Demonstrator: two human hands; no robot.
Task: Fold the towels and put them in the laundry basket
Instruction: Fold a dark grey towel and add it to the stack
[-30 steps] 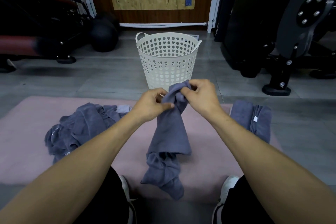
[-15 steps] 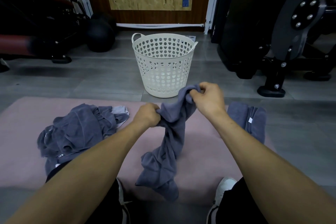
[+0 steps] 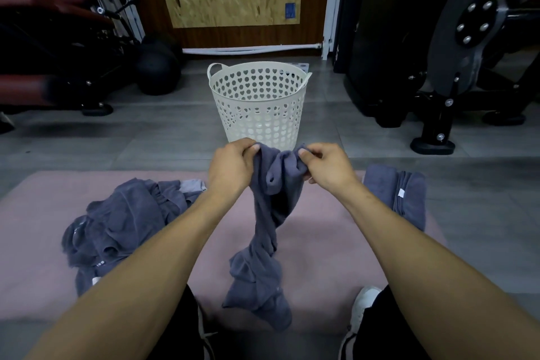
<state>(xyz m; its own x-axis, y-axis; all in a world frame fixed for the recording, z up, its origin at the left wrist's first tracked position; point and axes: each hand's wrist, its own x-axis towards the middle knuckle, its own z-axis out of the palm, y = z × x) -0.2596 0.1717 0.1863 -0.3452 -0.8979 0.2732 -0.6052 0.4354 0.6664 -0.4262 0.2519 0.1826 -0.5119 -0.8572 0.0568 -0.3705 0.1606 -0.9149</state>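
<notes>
Grey plank floor [image 3: 163, 137]: spans the room; gym machines stand at left and right, a dark ball [image 3: 157, 67] rests near the back wall.

Pink mat [image 3: 35, 242]: lies on the floor in the foreground and bears all the towels.

Laundry basket [image 3: 258, 105]: cream plastic, heart-shaped perforations, two loop handles; upright on the floor just beyond the mat's far edge, directly behind the hands. No towel shows through its holes.

Towel heap [image 3: 122, 228]: grey-blue, crumpled, unfolded; on the mat's left part.

Held towel [image 3: 270, 213]: grey-blue, bunched and twisted; hangs from both hands over the mat's middle, its lower end crumpled on the mat between the person's shoes.

Folded towel [image 3: 399, 194]: grey-blue, white label showing; flat on the mat's right edge, well apart from the heap.

Left hand [image 3: 230, 168]: fingers curled closed, pinching the held towel's upper edge.

Right hand [image 3: 328, 166]: likewise closed, thumb and fingers gripping the same upper edge, near the left hand with a fold of cloth between.
</notes>
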